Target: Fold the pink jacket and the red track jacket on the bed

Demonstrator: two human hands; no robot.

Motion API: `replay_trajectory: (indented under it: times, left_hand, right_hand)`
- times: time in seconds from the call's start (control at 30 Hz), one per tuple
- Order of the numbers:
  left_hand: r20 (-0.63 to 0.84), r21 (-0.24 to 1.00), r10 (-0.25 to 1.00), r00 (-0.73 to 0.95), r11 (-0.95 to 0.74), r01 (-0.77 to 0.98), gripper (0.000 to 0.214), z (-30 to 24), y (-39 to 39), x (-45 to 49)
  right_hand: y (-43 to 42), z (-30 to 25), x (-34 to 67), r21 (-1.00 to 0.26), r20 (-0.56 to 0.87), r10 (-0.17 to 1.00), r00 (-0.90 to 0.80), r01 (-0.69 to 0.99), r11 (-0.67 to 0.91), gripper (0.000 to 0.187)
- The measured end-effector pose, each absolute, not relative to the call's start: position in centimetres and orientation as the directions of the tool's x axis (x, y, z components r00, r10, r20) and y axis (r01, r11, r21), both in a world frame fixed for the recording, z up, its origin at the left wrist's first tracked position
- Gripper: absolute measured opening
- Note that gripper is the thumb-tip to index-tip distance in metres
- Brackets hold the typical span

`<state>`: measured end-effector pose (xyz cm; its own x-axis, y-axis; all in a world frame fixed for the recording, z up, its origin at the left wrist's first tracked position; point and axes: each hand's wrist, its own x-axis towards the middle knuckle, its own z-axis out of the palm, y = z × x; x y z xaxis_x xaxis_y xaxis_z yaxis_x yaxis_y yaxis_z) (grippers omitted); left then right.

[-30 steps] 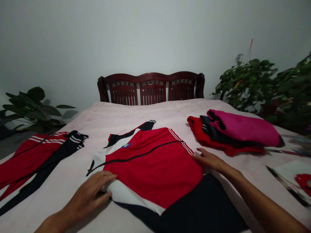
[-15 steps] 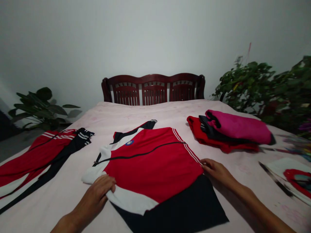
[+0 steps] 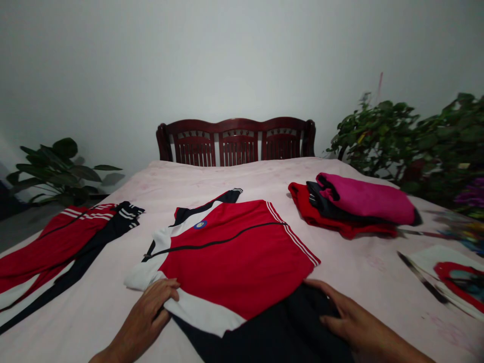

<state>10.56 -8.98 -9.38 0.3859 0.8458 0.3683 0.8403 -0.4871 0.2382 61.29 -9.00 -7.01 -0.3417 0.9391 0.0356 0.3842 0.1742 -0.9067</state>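
Observation:
A red, white and navy zip-up jacket (image 3: 223,252) lies spread on the bed, its collar to the left and its striped hem to the right. A round blue badge (image 3: 200,225) sits on its chest. My left hand (image 3: 151,305) is closed on the white shoulder edge near the collar, fingertips on top of the cloth. Over the navy sleeve (image 3: 276,322) nearest me, my right hand (image 3: 344,315) has its thumb and fingers around gathered cloth, just below the red panel. Part of the sleeve is hidden behind that hand and runs out of view at the bottom.
Red and navy striped clothing (image 3: 71,237) lies on the left of the pink bedsheet (image 3: 212,177). A folded clothes pile (image 3: 363,201) with magenta on top is at right, near a white and red item (image 3: 449,275). A wooden headboard (image 3: 236,141) and leafy plants (image 3: 381,131) stand behind.
My right hand has left the striped hem and moved nearer me onto the navy sleeve, which is now bunched up. My left hand stays on the shoulder edge. The view has shifted slightly.

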Motion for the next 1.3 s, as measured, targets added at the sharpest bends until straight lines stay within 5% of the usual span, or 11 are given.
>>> replay_trajectory:
  times: [0.17,0.33,0.47,0.53,0.63,0.73,0.83,0.97,1.17,1.23,1.3]
  left_hand:
    - [0.309,0.457,0.903,0.297,-0.416,0.786,0.023,-7.5,-7.9,11.0]
    - [0.23,0.64,0.973,0.019,-0.166,0.75,0.034,-5.1,-2.5,10.8]
    - [0.144,0.641,0.982,-0.122,0.002,0.767,0.046,-5.4,-0.7,11.1]
    - [0.213,0.577,0.971,-0.109,-0.035,0.816,0.054,-6.1,-1.9,11.9]
    - [0.416,0.313,0.909,0.033,-0.177,0.933,0.064,-7.2,-4.7,13.7]
    - [0.467,0.078,0.866,0.178,-0.241,0.967,0.06,-8.2,-6.1,15.0]
    - [0.435,0.024,0.879,0.194,-0.226,0.974,0.037,-8.7,-5.5,15.1]
    - [0.317,0.212,0.945,0.079,-0.151,0.965,0.032,-7.7,-4.3,14.3]
    - [0.162,0.815,0.964,-0.209,-0.011,0.579,0.037,-5.3,-4.9,10.5]
    - [0.163,0.855,0.964,-0.21,-0.032,0.518,0.039,-5.2,-5.6,9.5]
    - [0.185,0.771,0.976,-0.116,-0.071,0.633,0.037,-5.8,-6.5,9.6]
  right_hand:
    - [-6.8,0.5,59.4,-0.974,0.005,0.796,-0.605,0.176,0.14,0.037]
    - [0.8,6.5,56.8,-0.898,0.44,0.874,-0.205,-0.102,0.429,0.061]
    - [3.5,3.1,56.9,-0.846,0.527,0.841,-0.123,0.014,0.533,0.061]
    - [2.7,-0.1,57.5,-0.852,0.468,0.854,-0.227,0.141,0.504,0.055]
    - [0.0,-4.3,58.2,-0.754,0.438,0.831,-0.343,0.364,0.547,0.05]
    - [-2.3,-6.7,58.5,-0.494,0.483,0.762,-0.431,0.585,0.644,0.049]
    - [-3.0,-7.9,58.2,-0.229,0.54,0.697,-0.472,0.715,0.66,0.047]
    - [-1.9,-8.5,58.1,-0.09,0.578,0.697,-0.425,0.815,0.572,0.044]
    - [-1.0,-6.8,58.9,-0.168,0.691,0.634,-0.347,0.776,0.608,0.017]
    - [-1.2,-6.1,59.0,-0.179,0.707,0.602,-0.371,0.729,0.66,0.013]
    - [-1.3,-5.8,58.9,-0.194,0.708,0.6,-0.372,0.715,0.672,0.015]
